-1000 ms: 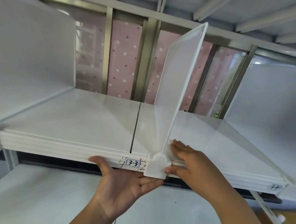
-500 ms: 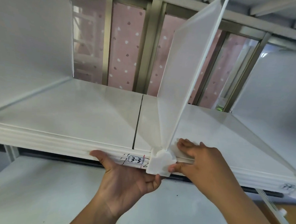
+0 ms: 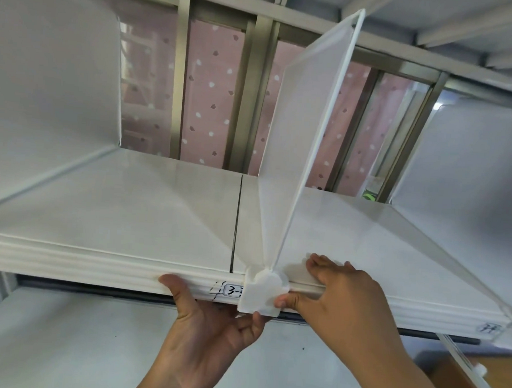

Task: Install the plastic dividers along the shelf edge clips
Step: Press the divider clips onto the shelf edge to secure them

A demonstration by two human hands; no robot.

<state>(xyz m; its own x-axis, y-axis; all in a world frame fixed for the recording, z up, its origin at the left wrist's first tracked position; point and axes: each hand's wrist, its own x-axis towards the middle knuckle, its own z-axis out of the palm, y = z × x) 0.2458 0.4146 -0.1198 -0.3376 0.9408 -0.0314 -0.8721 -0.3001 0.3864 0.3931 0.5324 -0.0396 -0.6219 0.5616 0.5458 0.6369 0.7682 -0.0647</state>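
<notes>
now we seat a plastic divider (image 3: 299,142) on the shelf (image 3: 129,211), its clip (image 3: 261,295) hooked over the front edge just right of the handwritten label (image 3: 233,290). thin, light and likely springy, the sheet is best steered by the clip, not the upper corner. our left hand (image 3: 212,334), palm up below the clip, spreads with fingertips under it; our right hand (image 3: 341,299), right of the clip, pinches its side between thumb and fingers laid flat on the shelf.
</notes>
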